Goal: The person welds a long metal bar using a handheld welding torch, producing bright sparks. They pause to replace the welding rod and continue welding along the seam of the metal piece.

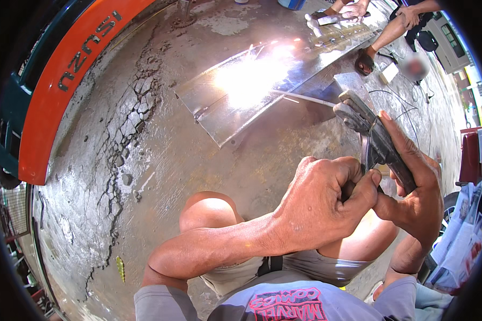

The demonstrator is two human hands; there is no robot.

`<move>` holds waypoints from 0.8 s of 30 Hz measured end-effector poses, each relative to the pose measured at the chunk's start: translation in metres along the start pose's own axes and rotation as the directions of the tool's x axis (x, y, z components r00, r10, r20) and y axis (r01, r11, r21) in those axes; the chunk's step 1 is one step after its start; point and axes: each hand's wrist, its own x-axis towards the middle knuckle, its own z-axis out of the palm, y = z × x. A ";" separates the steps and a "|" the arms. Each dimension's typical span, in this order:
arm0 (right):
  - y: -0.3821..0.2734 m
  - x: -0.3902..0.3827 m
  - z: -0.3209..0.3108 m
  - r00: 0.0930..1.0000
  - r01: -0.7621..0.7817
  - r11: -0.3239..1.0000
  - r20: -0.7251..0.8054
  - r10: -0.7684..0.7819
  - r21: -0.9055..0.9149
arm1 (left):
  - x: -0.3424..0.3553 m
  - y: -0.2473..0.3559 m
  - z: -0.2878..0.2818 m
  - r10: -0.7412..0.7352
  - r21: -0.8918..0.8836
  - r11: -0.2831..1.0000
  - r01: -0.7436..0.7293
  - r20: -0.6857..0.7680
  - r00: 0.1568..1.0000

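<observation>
A long, folded sheet-metal piece [225,125] lies on the floor in front of me, its middle washed out by a white welding glare [251,75]. My right hand [420,187] is closed on a dark electrode holder [388,144], its index finger stretched along the upper side. From the holder's jaws a thin welding rod [308,99] runs left toward the glare; its tip is lost in the light. My left hand [326,198] is a fist against the holder's lower lever, thumb pressed in beside the right hand. Its inner fingers are partly hidden.
An orange vehicle panel [37,123] borders the left side, beside broken concrete [139,101]. At upper right, another person's hand [356,9] holds a tool by the metal's far end; a sandalled foot [364,61] stands close. Cables [407,109] trail on the right, beyond blue cloth [460,230].
</observation>
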 end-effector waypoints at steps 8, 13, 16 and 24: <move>0.000 0.001 0.000 1.000 0.021 0.991 0.009 -0.020 -0.131 | 0.000 -0.001 -0.003 0.002 0.020 1.000 -0.002 0.006 1.000; -0.001 0.002 0.006 0.998 -0.003 0.994 -0.058 -0.004 -0.112 | 0.000 0.001 -0.005 -0.037 0.009 0.999 0.037 0.013 0.999; 0.004 0.002 0.008 0.997 0.028 0.996 -0.073 -0.035 -0.089 | -0.001 0.001 -0.002 -0.088 -0.072 0.993 0.090 0.029 0.996; 0.001 0.006 0.003 0.999 0.034 0.983 -0.007 -0.036 -0.179 | 0.001 0.004 -0.006 -0.117 -0.080 0.989 0.121 0.057 0.992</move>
